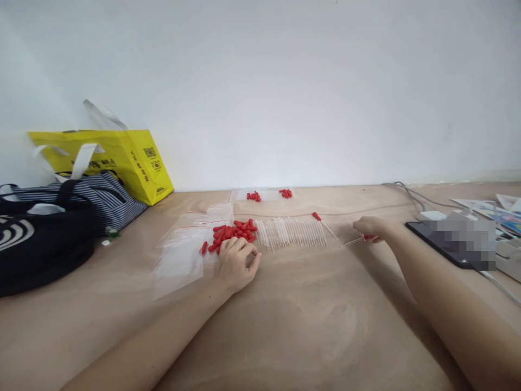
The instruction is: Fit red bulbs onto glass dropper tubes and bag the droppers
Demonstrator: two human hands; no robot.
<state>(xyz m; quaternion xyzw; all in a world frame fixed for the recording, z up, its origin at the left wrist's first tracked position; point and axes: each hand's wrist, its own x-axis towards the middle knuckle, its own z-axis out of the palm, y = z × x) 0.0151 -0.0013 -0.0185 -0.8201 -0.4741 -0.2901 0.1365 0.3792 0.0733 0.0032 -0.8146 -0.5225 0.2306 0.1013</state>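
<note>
My left hand (236, 266) rests on the wood at the near edge of a pile of red rubber bulbs (223, 233). Its fingers are curled, thumb and forefinger close together; whether anything is between them I cannot make out. To the right, my right hand (371, 228) is closed around a dropper (352, 242), its thin clear tube pointing left and a bit of red bulb showing under the fingers. Between the hands lies a row of thin clear tubes (291, 232). At the row's right end is one dropper with a red bulb (316, 216) fitted, lying slanted.
Clear zip bags (179, 266) lie left of the pile. Another bag (268, 194) with red bulbs and tubes sits by the wall. A yellow bag (140, 168), striped bag (108, 201) and black bag (44, 250) stand left. A phone (443, 244) and cables (409, 193) are right.
</note>
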